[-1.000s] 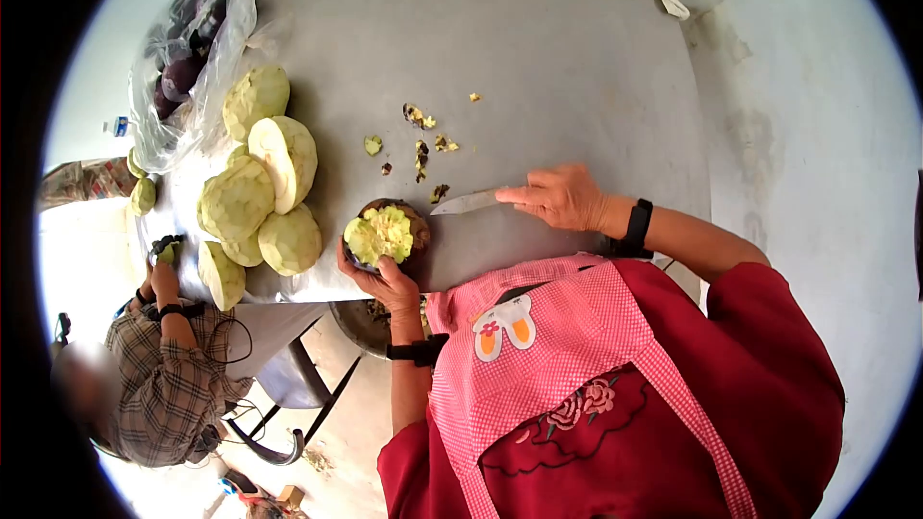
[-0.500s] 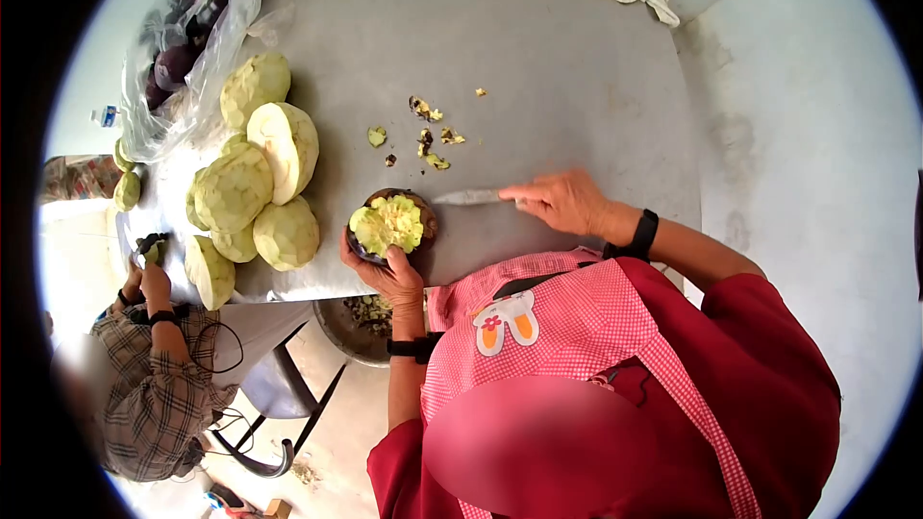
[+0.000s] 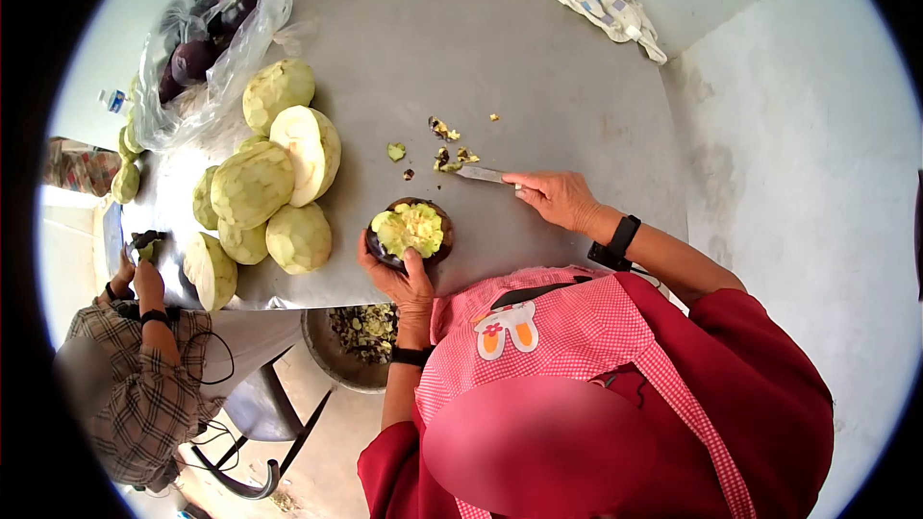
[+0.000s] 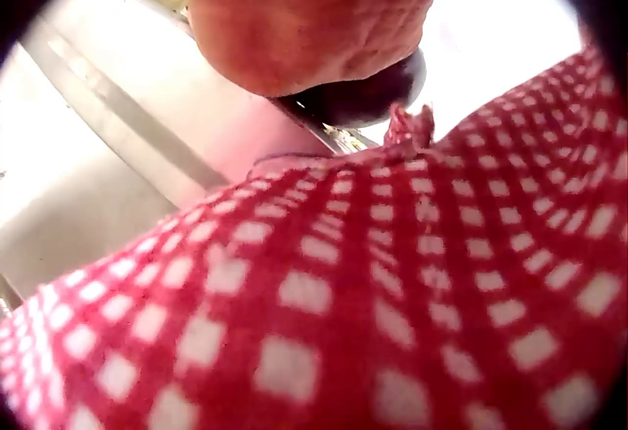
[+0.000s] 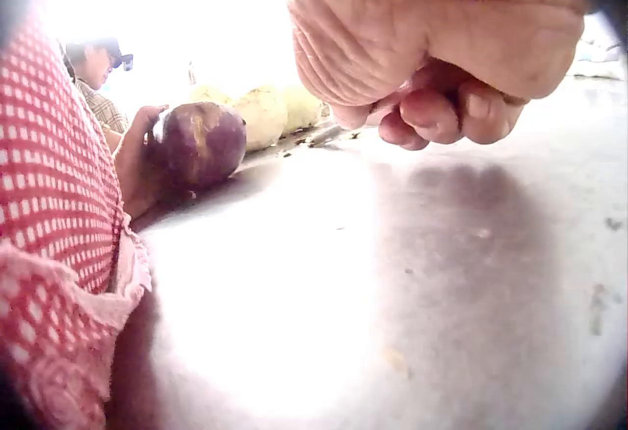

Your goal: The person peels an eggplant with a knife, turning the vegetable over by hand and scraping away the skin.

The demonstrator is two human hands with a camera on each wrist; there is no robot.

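My left hand (image 3: 399,286) holds a round purple eggplant (image 3: 413,227) near the table's front edge, its cut top showing uneven yellow-green flesh. The thumb lies against the near side of that flesh. In the right wrist view the eggplant (image 5: 201,146) shows dark skin with a brownish patch. My right hand (image 3: 562,200) grips a knife (image 3: 481,174) by the handle, fingers curled in the right wrist view. The blade points left, its tip at a small group of dark and yellowish scraps (image 3: 447,161). My left palm (image 4: 314,18) hides most of the eggplant in the left wrist view.
Several peeled pale-green eggplants (image 3: 252,185) are piled on the metal table (image 3: 538,58) at left. Behind them lies a plastic bag (image 3: 274,10) of unpeeled ones. A basin (image 3: 317,360) of peelings stands below the edge. Another person (image 3: 135,375) works at far left; a cloth (image 3: 601,0) lies at back right.
The knife has moved from beside the eggplant away toward the back, its tip now among the scraps. One scrap has shifted with it, closer to the others. The left hand keeps holding the eggplant.
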